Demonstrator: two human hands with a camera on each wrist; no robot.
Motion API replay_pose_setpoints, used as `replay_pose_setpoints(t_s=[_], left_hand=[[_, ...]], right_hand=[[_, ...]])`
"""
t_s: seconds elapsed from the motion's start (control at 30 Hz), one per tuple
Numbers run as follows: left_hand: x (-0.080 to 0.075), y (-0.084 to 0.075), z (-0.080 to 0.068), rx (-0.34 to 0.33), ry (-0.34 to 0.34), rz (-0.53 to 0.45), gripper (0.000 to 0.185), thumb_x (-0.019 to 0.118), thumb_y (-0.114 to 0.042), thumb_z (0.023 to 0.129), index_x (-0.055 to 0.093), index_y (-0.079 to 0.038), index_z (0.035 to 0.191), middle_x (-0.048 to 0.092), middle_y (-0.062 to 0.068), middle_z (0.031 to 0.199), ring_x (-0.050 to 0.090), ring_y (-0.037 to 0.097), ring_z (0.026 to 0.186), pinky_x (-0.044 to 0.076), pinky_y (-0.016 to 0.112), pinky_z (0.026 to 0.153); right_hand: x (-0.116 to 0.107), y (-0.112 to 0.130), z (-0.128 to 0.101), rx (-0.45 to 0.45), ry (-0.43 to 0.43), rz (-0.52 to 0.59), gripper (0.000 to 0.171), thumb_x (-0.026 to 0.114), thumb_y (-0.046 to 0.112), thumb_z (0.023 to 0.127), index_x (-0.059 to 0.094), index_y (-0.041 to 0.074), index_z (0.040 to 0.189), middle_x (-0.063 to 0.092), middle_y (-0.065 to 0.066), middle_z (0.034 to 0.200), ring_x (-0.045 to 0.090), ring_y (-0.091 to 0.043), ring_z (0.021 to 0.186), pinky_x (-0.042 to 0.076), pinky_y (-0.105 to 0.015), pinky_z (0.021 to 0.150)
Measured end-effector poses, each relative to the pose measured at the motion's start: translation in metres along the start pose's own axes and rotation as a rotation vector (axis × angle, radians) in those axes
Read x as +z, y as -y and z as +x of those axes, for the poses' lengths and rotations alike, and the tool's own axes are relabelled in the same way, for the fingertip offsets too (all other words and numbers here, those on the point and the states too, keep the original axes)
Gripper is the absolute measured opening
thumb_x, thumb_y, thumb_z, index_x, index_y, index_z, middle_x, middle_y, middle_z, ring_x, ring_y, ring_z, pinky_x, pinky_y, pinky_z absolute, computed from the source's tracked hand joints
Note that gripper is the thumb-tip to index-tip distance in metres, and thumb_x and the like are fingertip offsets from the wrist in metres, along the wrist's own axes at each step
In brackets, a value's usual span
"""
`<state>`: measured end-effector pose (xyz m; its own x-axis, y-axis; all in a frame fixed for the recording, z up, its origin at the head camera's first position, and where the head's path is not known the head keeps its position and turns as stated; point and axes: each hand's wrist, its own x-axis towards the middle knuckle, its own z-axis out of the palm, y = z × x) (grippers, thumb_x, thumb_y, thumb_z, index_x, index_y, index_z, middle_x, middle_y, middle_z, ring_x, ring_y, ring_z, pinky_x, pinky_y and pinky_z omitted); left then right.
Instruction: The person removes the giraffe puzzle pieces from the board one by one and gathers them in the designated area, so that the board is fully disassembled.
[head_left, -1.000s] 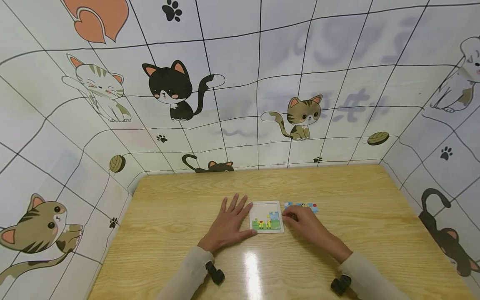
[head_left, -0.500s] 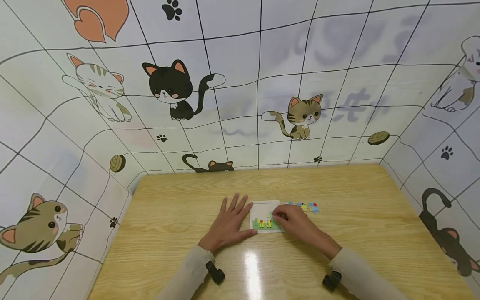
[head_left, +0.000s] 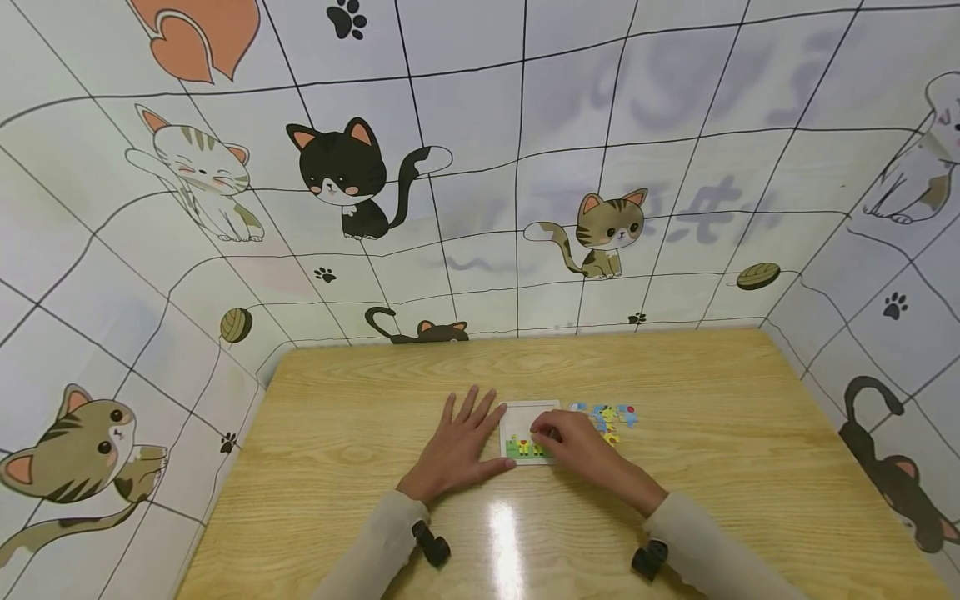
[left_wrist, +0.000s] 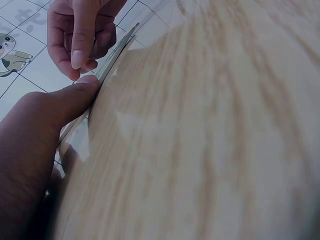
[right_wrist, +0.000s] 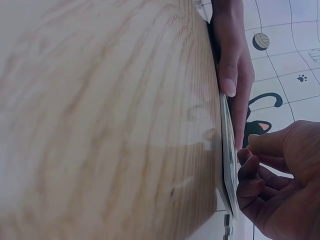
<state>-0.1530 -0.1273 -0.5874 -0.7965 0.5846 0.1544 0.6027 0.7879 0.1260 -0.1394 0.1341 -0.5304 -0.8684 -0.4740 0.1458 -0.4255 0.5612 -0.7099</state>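
A square jigsaw tray (head_left: 529, 403) with a white rim lies on the table, its lower part filled with green and yellow puzzle pieces (head_left: 519, 449). My left hand (head_left: 459, 450) lies flat with spread fingers at the tray's left side, thumb at the lower rim. Over the tray's right half is my right hand (head_left: 581, 446), thumb and forefinger pinched together on a small puzzle piece that the fingers almost wholly hide. In the right wrist view, those fingertips (right_wrist: 248, 145) are close over the tray's face. The tray appears edge-on in the left wrist view.
Several loose puzzle pieces (head_left: 611, 414), blue and yellow, lie just right of the tray, partly behind the right hand. The wooden table (head_left: 337, 400) meets walls (head_left: 480, 167) printed with cartoon cats. Each sleeve carries a black wrist camera (head_left: 431, 546).
My right hand has moved left from the tray's right edge to over its inside, uncovering more loose pieces. The left hand has stayed in place.
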Motion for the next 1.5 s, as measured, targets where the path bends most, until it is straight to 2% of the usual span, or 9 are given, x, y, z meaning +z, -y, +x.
replay_pose_setpoints(t_s=[0.33, 0.7, 0.9, 1.03, 1.37, 1.5], left_hand=[[0.000, 0.000, 0.000, -0.003, -0.002, 0.007, 0.096, 0.029, -0.085, 0.089, 0.022, -0.025, 0.163, 0.015, 0.004, 0.169, 0.006, 0.033, 0.156, 0.005, 0.063, 0.120], [0.000, 0.000, 0.001, 0.000, -0.014, 0.001, 0.096, 0.031, -0.085, 0.089, 0.023, -0.024, 0.163, 0.015, 0.004, 0.169, 0.006, 0.033, 0.156, 0.005, 0.063, 0.120], [0.000, 0.000, 0.001, 0.005, -0.013, -0.001, 0.096, 0.032, -0.085, 0.089, 0.024, -0.024, 0.163, 0.015, 0.004, 0.169, 0.006, 0.034, 0.156, 0.005, 0.064, 0.120], [-0.001, -0.001, 0.001, 0.003, -0.004, 0.000, 0.096, 0.031, -0.085, 0.089, 0.023, -0.024, 0.163, 0.015, 0.004, 0.169, 0.006, 0.034, 0.156, 0.004, 0.063, 0.120], [-0.006, -0.002, 0.000, 0.007, 0.011, -0.029, 0.100, 0.032, -0.087, 0.087, 0.024, -0.021, 0.162, 0.016, 0.006, 0.169, 0.007, 0.035, 0.156, 0.005, 0.065, 0.119], [-0.007, -0.002, 0.000, 0.006, 0.008, -0.052, 0.102, 0.034, -0.086, 0.087, 0.026, -0.017, 0.162, 0.017, 0.006, 0.169, 0.007, 0.035, 0.156, 0.005, 0.065, 0.119]], right_hand=[[0.005, 0.003, 0.004, 0.012, 0.035, 0.003, 0.008, 0.070, 0.011, 0.096, 0.075, 0.009, 0.102, 0.070, 0.004, 0.090, 0.058, -0.004, 0.075, 0.051, -0.026, 0.070], [0.009, 0.002, 0.007, -0.003, 0.038, 0.004, 0.009, 0.071, 0.011, 0.095, 0.075, 0.009, 0.102, 0.070, 0.006, 0.088, 0.058, -0.002, 0.074, 0.052, -0.025, 0.068], [0.011, 0.004, 0.007, -0.040, 0.059, 0.003, 0.010, 0.071, 0.010, 0.095, 0.075, 0.007, 0.104, 0.070, 0.005, 0.088, 0.058, -0.002, 0.074, 0.051, -0.024, 0.066], [0.011, 0.005, 0.006, -0.029, 0.078, -0.004, 0.013, 0.074, 0.011, 0.092, 0.075, 0.008, 0.105, 0.068, 0.007, 0.087, 0.058, -0.002, 0.074, 0.051, -0.024, 0.067], [0.012, 0.006, 0.004, -0.052, 0.102, -0.021, 0.025, 0.082, 0.014, 0.086, 0.073, 0.006, 0.108, 0.065, 0.001, 0.089, 0.060, -0.013, 0.079, 0.050, -0.027, 0.069], [0.013, 0.005, 0.004, -0.069, 0.106, -0.035, 0.027, 0.082, 0.015, 0.085, 0.073, 0.006, 0.109, 0.065, 0.001, 0.090, 0.060, -0.013, 0.080, 0.051, -0.027, 0.070]])
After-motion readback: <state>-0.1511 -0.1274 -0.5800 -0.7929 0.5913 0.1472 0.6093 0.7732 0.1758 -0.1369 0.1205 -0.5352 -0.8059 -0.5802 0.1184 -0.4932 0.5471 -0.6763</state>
